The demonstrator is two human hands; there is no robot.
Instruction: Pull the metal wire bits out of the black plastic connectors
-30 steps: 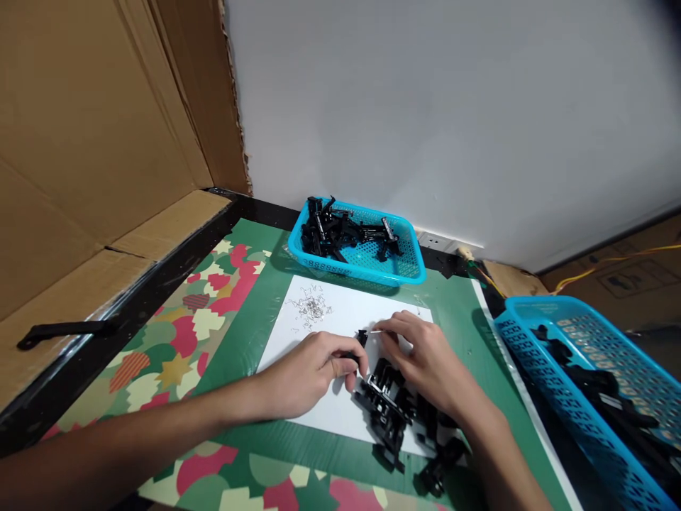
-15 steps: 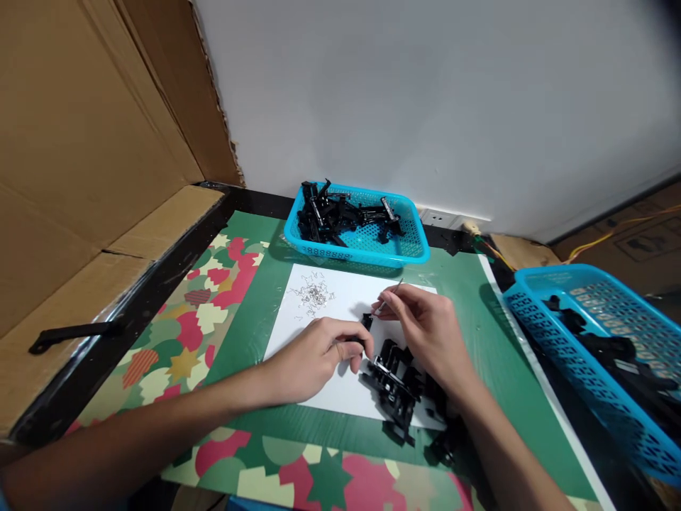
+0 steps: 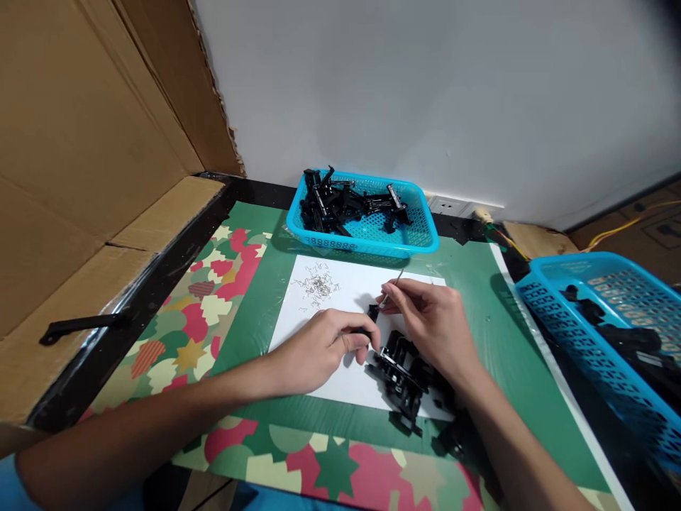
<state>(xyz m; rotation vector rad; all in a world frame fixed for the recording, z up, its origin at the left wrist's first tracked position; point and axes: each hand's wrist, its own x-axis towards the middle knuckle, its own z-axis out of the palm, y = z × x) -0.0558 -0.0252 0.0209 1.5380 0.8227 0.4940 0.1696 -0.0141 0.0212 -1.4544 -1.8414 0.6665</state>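
My left hand (image 3: 333, 348) is closed around a small black plastic part (image 3: 374, 311), whose upper end sticks out past the fingers. Facing it, my right hand (image 3: 428, 316) pinches a slim metal tool (image 3: 392, 287) like tweezers or a pick; one end points up and away, and the other is close to the black part. Whether they touch is too small to tell. Below the hands lies a heap of black plastic parts (image 3: 401, 376), partly covered by my right wrist. Small bent wire pieces (image 3: 319, 285) are scattered on the white sheet (image 3: 290, 316) at the left.
A blue basket (image 3: 367, 247) at the back holds several black parts. Another blue basket (image 3: 596, 341) with black pieces stands at the right. Cardboard (image 3: 101, 106) walls the left side, near a black bar (image 3: 85, 325). A wall socket (image 3: 450, 206) has a plug and wires.
The view has shifted slightly. Both hands keep nearly the same pose, with the black part and the metal tool still held close together.
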